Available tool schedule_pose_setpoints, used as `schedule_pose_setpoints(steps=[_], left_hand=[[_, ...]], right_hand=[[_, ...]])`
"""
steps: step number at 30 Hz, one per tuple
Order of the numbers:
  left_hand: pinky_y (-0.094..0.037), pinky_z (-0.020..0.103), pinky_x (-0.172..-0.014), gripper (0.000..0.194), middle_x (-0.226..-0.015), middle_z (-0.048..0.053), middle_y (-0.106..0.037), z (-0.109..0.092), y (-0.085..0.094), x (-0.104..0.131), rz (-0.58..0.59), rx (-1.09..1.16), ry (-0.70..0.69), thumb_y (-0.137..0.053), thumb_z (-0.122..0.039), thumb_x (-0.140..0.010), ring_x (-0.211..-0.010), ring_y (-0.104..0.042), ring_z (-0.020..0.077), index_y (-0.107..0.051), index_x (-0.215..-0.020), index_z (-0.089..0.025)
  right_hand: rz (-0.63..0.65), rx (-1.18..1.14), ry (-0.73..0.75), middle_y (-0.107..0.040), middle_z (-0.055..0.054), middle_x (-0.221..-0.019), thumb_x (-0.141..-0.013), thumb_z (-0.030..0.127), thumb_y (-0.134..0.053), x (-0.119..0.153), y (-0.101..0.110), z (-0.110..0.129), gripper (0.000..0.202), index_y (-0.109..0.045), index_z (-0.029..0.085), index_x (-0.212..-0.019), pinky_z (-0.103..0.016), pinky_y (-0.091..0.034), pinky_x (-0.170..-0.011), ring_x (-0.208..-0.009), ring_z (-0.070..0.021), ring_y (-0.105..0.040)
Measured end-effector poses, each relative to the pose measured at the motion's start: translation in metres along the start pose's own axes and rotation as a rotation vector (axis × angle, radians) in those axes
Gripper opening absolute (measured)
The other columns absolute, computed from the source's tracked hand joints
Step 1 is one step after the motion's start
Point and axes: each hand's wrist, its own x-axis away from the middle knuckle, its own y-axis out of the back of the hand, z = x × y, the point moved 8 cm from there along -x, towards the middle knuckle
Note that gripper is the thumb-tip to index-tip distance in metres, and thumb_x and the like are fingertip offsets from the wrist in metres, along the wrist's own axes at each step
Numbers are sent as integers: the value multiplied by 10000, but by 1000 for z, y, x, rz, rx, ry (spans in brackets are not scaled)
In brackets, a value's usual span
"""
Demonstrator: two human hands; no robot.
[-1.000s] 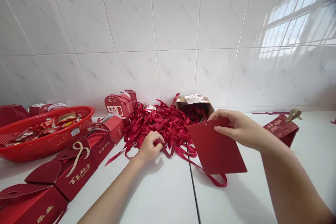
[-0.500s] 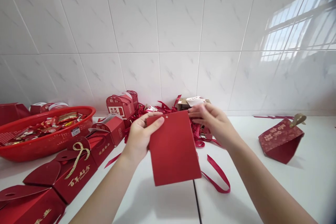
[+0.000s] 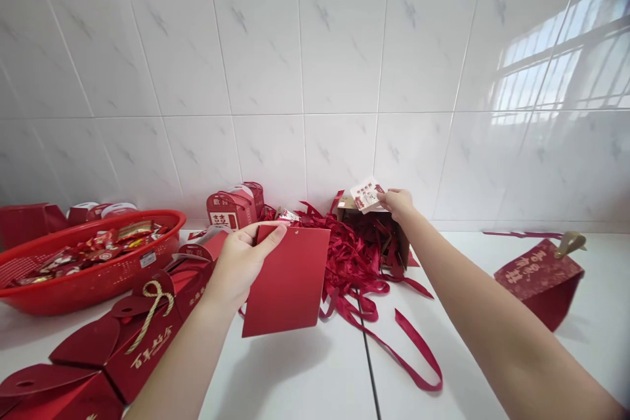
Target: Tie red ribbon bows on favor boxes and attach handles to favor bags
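Observation:
My left hand (image 3: 249,262) is closed on a flat red card (image 3: 290,282) by its top left corner, thumb in front. A small hole shows near the card's top edge. Farther back, my right hand (image 3: 398,203) pinches a small white printed card (image 3: 367,195) with red markings, just above the cardboard box (image 3: 403,246). Dark red ribbons (image 3: 352,243) spill out of that box in a tangled heap. One ribbon end (image 3: 418,341) curls forward over the white table.
On the left stands a red plastic basket (image 3: 167,236) with wrapped sweets (image 3: 103,243). Red gift boxes (image 3: 140,335) line up before it, and more boxes (image 3: 231,207) are near the tiled wall. A red bag-shaped box (image 3: 541,282) with a gold ribbon loop is on the right.
My right hand has moved away from the red card, back to the box, and now holds the white printed card. My left hand and the red card have shifted left, uncovering the ribbons.

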Motion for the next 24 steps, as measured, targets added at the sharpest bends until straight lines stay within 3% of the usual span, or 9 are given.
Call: schedule_pose_setpoints(steps=[2, 5, 8, 11, 15, 18, 21, 24], left_hand=[[-487, 238, -594, 476, -814, 54, -715, -1, -1, 2, -10, -33, -31, -759, -524, -642, -764, -657, 197, -694, -956, -172], [-450, 239, -539, 468, -718, 41, -686, -2, -10, 9, 41, -107, -48, -694, -565, -693, -669, -634, 192, -685, -920, -155], [-423, 227, -550, 412, -728, 28, -675, -5, -23, 16, 113, -214, -82, -660, -551, -734, -669, -607, 172, -678, -872, -163], [-440, 233, -656, 351, -824, 31, -689, -8, -35, 22, 182, -236, -123, -647, -505, -766, -778, -606, 178, -673, -864, -170], [-427, 223, -626, 334, -783, 16, -672, -9, -36, 23, 181, -206, -128, -635, -502, -776, -754, -594, 171, -660, -852, -177], [-398, 210, -548, 363, -701, -4, -639, -9, -29, 21, 121, -158, -131, -625, -540, -769, -639, -562, 145, -643, -823, -182], [-424, 213, -561, 372, -694, -11, -631, -9, -27, 23, 106, -92, -126, -641, -553, -752, -642, -576, 145, -613, -811, -187], [-448, 207, -576, 355, -685, -28, -611, -13, -28, 27, 54, -43, -160, -707, -507, -712, -640, -576, 133, -562, -812, -198]], right_hand=[[109, -137, -31, -620, -78, -1107, -893, 223, -590, 18, -4, 6, 342, -528, 151, -1221, -355, -564, -768, -930, -181, -637], [265, -325, -35, -661, -49, -1051, -797, 98, -650, 63, -6, 17, 565, -468, 223, -1317, -300, -573, -788, -939, -158, -653], [442, -585, -6, -659, -12, -1069, -747, 155, -711, 117, -9, 28, 717, -407, 321, -1375, -275, -549, -839, -983, -145, -639], [603, -723, -25, -642, 23, -939, -719, 184, -748, 157, -14, 34, 856, -311, 370, -1430, -265, -536, -791, -875, -126, -642], [654, -525, -3, -546, 68, -753, -726, 170, -742, 177, -7, 37, 912, -243, 376, -1461, -226, -494, -631, -654, -81, -565], [713, -353, 35, -514, 70, -719, -743, 155, -714, 186, -2, 42, 932, -185, 378, -1477, -231, -482, -580, -621, -87, -539], [806, -260, 52, -572, 25, -831, -737, 173, -717, 198, -3, 44, 970, -134, 374, -1485, -288, -524, -607, -671, -120, -588], [874, -188, 97, -595, -33, -985, -762, 253, -712, 206, -9, 46, 821, -263, 350, -1443, -342, -551, -678, -794, -162, -620]])
